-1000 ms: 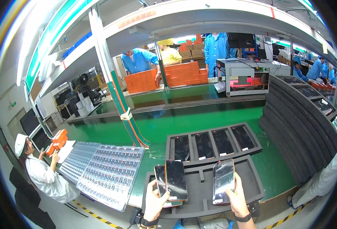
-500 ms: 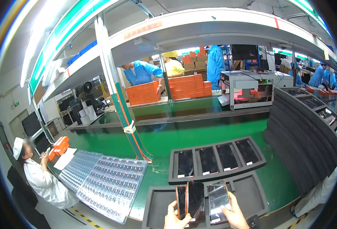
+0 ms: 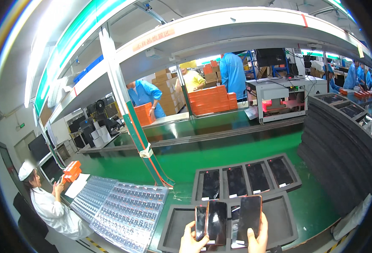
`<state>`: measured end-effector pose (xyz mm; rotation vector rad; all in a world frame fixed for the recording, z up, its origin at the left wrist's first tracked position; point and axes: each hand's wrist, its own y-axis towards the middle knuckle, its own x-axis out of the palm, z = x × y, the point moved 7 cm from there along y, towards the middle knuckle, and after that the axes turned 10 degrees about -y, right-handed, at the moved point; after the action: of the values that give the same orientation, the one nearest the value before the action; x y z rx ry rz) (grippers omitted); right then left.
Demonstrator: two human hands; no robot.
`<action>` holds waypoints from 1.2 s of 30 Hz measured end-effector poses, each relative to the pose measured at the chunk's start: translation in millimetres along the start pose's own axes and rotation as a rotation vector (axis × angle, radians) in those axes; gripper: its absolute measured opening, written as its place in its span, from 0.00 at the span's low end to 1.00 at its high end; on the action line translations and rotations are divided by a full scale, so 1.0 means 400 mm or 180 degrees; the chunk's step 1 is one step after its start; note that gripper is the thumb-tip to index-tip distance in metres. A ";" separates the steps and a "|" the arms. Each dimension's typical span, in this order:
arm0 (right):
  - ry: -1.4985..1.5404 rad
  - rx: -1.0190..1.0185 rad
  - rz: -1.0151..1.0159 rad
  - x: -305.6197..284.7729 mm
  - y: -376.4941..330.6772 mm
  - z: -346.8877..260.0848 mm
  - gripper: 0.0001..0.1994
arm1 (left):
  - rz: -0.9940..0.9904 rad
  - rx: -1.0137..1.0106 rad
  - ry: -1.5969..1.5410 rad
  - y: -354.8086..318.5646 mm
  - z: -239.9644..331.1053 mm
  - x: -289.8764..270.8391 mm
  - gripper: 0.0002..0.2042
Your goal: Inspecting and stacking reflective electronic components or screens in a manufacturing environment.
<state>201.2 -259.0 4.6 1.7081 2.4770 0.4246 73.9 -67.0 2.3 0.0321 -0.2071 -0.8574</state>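
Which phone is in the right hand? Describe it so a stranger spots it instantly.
Start at the green workbench, then the nearer dark foam tray. Above it, the right hand holds one black phone alone; the left hand grips two phones.

Green bench [image 3: 186, 162]: 2 dark foam trays [image 3: 245, 181], clear blister trays [image 3: 127, 213], foam stack [image 3: 342, 143].
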 end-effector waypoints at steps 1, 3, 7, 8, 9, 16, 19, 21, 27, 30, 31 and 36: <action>0.0026 -0.0025 0.0064 -0.014 0.001 -0.006 0.29 | 0.0134 -0.0148 -0.0075 -0.009 -0.005 0.000 0.30; 0.0155 -0.0047 0.0102 -0.056 0.007 -0.017 0.29 | 0.0257 -0.0153 0.0127 -0.023 0.003 0.000 0.30; -0.0002 -0.0077 0.0385 -0.195 0.043 -0.041 0.28 | 0.0211 -0.0300 0.0158 -0.024 -0.006 -0.005 0.30; -0.0123 0.0031 0.0376 -0.229 0.055 -0.043 0.28 | 0.0226 -0.0304 0.0141 -0.019 -0.011 -0.011 0.30; -0.0247 0.0136 0.0369 -0.262 0.070 -0.045 0.28 | 0.0160 -0.0278 -0.0067 -0.013 -0.016 -0.011 0.31; -0.2034 -0.0016 -0.0383 -0.296 0.117 -0.059 0.25 | 0.0241 0.0046 0.0312 -0.010 -0.019 -0.010 0.30; -0.2988 -0.0312 -0.0430 -0.266 0.111 -0.057 0.25 | 0.0321 0.0224 0.0456 -0.017 0.003 -0.001 0.29; -0.3788 -0.0106 -0.0622 -0.252 0.101 -0.037 0.25 | 0.0468 0.0175 0.0500 -0.021 0.007 -0.002 0.29; -0.3306 -0.0276 -0.0115 -0.251 0.095 -0.069 0.16 | 0.0472 0.0019 0.0246 -0.008 -0.010 -0.007 0.31; -0.3175 -0.0642 0.0007 -0.242 0.092 -0.093 0.14 | 0.0680 0.0094 -0.0437 -0.004 -0.007 -0.026 0.31; -0.3128 -0.0685 0.0054 -0.242 0.090 -0.097 0.13 | 0.0732 0.0004 -0.0677 -0.007 -0.012 -0.025 0.32; -0.2951 -0.0755 0.0267 -0.248 0.084 -0.117 0.12 | 0.0862 0.0017 -0.0136 -0.035 0.002 -0.005 0.32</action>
<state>256.3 -348.1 51.7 1.4404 1.6207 -0.0773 62.1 -74.6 1.0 -0.0094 -0.2476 -0.5879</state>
